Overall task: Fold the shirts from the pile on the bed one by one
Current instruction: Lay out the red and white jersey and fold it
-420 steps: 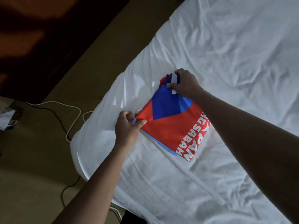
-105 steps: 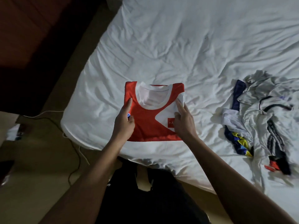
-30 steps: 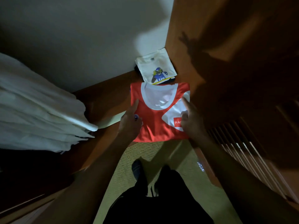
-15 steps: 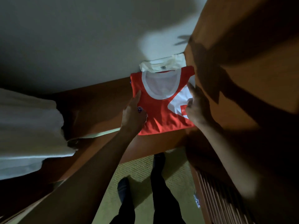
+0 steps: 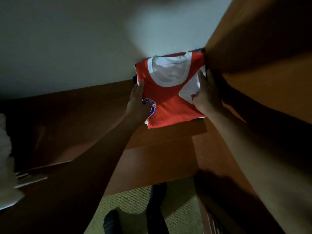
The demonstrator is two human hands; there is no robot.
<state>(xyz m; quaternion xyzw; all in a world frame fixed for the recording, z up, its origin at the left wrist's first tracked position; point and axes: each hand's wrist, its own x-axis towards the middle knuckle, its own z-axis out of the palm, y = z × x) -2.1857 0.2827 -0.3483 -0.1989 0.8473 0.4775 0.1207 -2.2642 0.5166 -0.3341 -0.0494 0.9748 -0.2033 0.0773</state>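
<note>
The folded red shirt [image 5: 170,102] with a white collar and a blue badge lies on a wooden shelf [image 5: 165,134], in the corner against the white wall. It covers the stack of folded shirts below it, of which only dark edges show. My left hand [image 5: 137,103] grips its left edge. On the right edge, next to the wooden side panel, my right hand [image 5: 206,94] holds the shirt. The bed and the pile of shirts are out of view.
A tall wooden cabinet side [image 5: 263,53] rises at the right, close to my right hand. White fabric [image 5: 6,159] hangs at the far left. Green carpet [image 5: 135,200] and my feet show below the shelf.
I turned away from the bed and carried the folded red shirt to the wooden shelf. Within the last second it moved forward over the white folded shirt, which is now covered.
</note>
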